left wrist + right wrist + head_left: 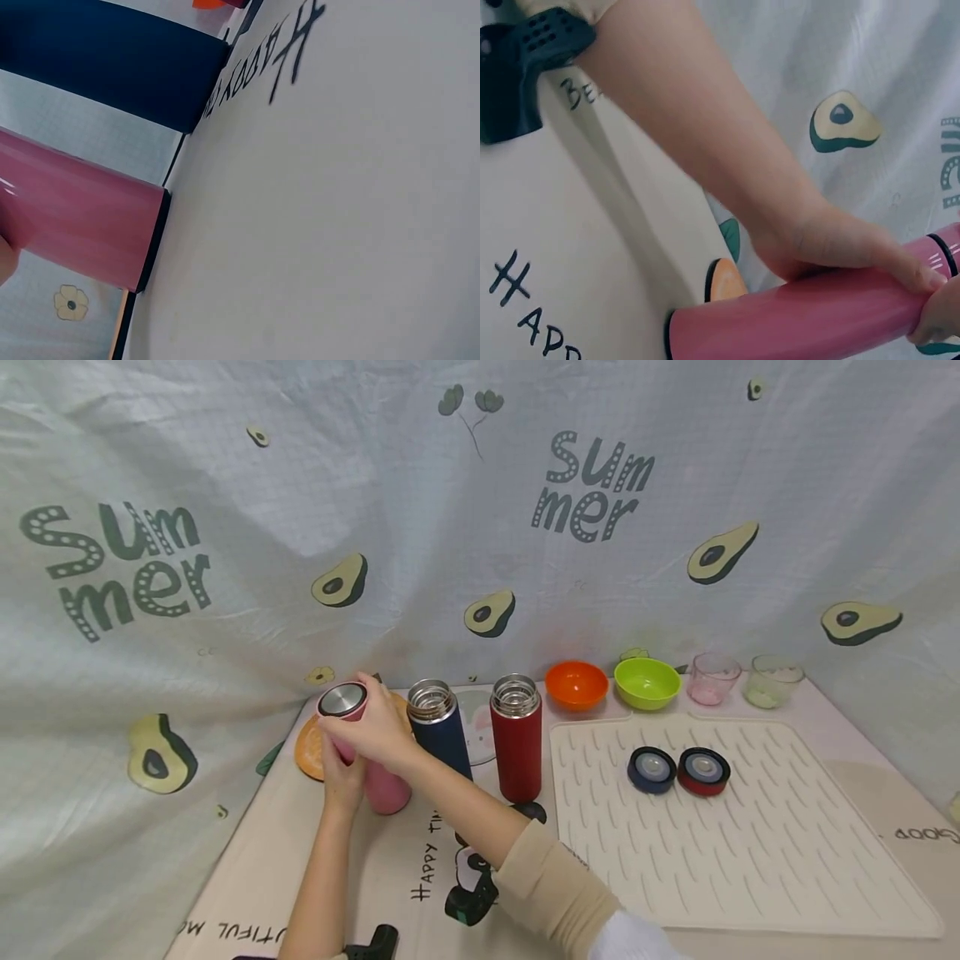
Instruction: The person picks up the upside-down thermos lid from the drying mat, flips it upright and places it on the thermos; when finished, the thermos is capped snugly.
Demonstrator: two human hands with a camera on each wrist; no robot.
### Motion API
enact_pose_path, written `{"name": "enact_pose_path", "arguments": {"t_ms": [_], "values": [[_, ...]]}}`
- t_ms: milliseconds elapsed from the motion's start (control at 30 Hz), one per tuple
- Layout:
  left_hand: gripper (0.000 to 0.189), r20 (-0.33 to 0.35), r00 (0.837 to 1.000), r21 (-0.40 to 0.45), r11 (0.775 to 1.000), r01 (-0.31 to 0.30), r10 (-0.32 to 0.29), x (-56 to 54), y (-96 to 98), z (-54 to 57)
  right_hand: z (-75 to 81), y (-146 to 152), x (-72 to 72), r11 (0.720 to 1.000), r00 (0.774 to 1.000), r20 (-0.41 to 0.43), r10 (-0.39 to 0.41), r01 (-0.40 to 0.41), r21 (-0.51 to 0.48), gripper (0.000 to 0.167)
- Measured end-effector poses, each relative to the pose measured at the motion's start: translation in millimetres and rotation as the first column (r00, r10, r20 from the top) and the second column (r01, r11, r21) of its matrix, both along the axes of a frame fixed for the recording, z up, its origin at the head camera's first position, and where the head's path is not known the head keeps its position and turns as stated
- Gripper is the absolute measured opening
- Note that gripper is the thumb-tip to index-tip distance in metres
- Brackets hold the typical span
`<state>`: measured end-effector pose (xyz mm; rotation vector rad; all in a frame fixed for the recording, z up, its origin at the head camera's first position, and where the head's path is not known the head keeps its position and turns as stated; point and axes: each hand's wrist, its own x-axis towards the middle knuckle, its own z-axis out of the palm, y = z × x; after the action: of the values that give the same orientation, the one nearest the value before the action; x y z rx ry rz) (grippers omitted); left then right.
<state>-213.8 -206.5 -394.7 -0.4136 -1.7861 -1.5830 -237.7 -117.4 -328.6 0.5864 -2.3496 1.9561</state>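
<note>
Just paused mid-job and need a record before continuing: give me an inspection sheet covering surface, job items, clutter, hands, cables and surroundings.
Surface: pale tabletop with printed lettering; ribbed mat on the right.
Job's things: pink bottle, silver-topped lid on; blue bottle and red bottle standing without lids; blue lid and red lid side by side on the mat, inner sides up.
Clutter: orange bowl, green bowl and two tinted cups at the back; orange disc behind the pink bottle.
Hands: left hand grips the pink bottle's body; right hand grips its lid end.
Cables: nothing seen.
Surroundings: pale sheet printed with avocados and "summer" behind the table.
</note>
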Motion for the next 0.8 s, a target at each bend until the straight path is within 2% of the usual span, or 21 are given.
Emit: {"name": "enact_pose_path", "arguments": {"t_ms": [200, 367, 467, 600, 700, 800], "values": [[0.06, -0.009, 1.0, -0.03, 1.0, -0.007, 0.007, 1.0, -2.3, 0.9, -2.3, -0.6, -1.9, 0.99, 0.999, 0.015, 0.039, -0.037, -0.133, 0.062], [0.06, 0.029, 1.0, -0.015, 1.0, 0.005, -0.004, 2.0, -1.9, 1.8, -3.3, -0.9, 0.1, 0.99, 0.997, 0.018, 0.072, -0.069, -0.123, 0.067], [0.057, 0.001, 1.0, -0.016, 1.0, 0.006, -0.006, 1.5, -1.3, 0.8, -4.9, -0.4, 1.1, 0.986, 0.996, 0.034, 0.086, -0.08, -0.146, 0.067], [0.053, -0.042, 0.999, -0.03, 1.0, -0.004, 0.003, -0.1, -0.4, 0.0, -6.4, -0.9, -0.4, 0.982, 0.998, 0.021, 0.061, -0.056, -0.18, 0.068], [0.057, -0.007, 1.0, 0.0, 1.0, 0.027, -0.027, -0.7, 0.0, 0.9, -6.4, 0.4, -1.0, 0.984, 0.997, 0.029, 0.074, -0.068, -0.164, 0.071], [0.07, 0.001, 0.997, 0.022, 0.997, 0.071, -0.071, -1.4, -0.2, 1.1, -7.5, 2.5, -3.0, 0.978, 0.993, 0.044, 0.108, -0.099, -0.185, 0.068]]}}
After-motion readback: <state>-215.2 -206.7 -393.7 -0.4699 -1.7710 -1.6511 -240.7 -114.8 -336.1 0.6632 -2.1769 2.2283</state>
